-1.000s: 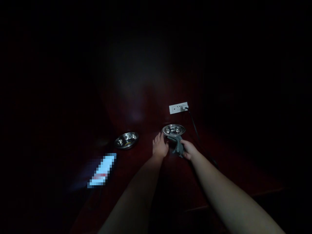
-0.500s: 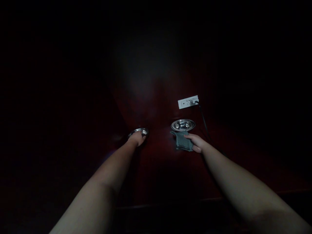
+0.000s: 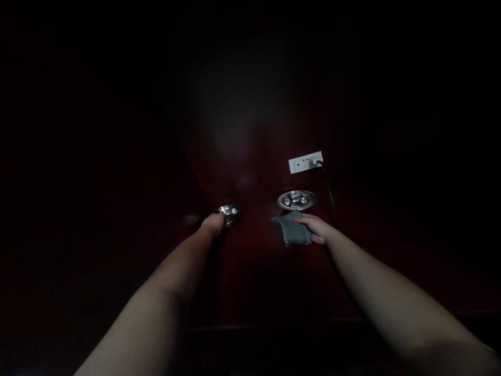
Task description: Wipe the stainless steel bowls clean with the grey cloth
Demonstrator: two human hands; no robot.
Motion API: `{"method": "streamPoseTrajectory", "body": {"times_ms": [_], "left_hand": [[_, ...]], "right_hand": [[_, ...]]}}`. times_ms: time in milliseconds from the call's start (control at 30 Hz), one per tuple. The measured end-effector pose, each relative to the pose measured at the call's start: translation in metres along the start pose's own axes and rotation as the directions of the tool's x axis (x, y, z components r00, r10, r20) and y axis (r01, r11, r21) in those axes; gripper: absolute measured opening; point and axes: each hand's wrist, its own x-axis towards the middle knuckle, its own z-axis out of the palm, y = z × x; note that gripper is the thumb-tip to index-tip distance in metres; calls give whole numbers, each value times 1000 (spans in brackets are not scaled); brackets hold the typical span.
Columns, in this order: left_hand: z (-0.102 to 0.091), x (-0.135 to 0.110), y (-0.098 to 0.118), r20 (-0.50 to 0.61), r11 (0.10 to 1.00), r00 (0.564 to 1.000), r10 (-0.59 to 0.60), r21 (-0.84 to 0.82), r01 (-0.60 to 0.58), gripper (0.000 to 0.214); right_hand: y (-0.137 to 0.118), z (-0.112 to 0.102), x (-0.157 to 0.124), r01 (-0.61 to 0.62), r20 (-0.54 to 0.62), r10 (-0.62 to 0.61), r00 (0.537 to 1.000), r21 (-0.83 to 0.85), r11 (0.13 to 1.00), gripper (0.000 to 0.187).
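My left hand (image 3: 214, 224) grips the near left side of a shiny metal bowl (image 3: 231, 211), which is tilted a little; the fingers beneath its rim are hidden. In my right hand (image 3: 316, 227) is a folded grey-green cloth (image 3: 294, 231), pinched at its right edge with the thumb on top. Just beyond the cloth, a stack of shiny metal bowls (image 3: 296, 200) rests on the dark red table, apart from my fingers.
A white socket panel (image 3: 306, 162) is behind the stacked bowls, with a plug in it. Its black cord (image 3: 330, 190) runs down to the right, past my right wrist. The dark red tabletop (image 3: 250, 271) ends at a front edge; the surroundings are very dark.
My left hand has shifted slightly left on its bowl, from over the rim to the side, and more of the bowl's inside shows. The cloth in my right hand has turned a little.
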Motion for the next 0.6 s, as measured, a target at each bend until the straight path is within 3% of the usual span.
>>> {"method": "streamPoseTrajectory", "body": {"times_ms": [167, 333, 600], "left_hand": [[-8, 0, 3, -13, 999, 1000, 24, 41, -23, 17], [-13, 6, 2, -143, 995, 986, 87, 66, -79, 13], [-27, 2, 18, -417, 983, 893, 167, -3, -185, 22]], "right_hand": [[3, -5, 5, 11, 37, -11, 999, -8, 1000, 14], [6, -12, 11, 29, 71, -27, 997, -13, 1000, 16], [9, -19, 13, 29, 178, -18, 984, -54, 998, 21]]}}
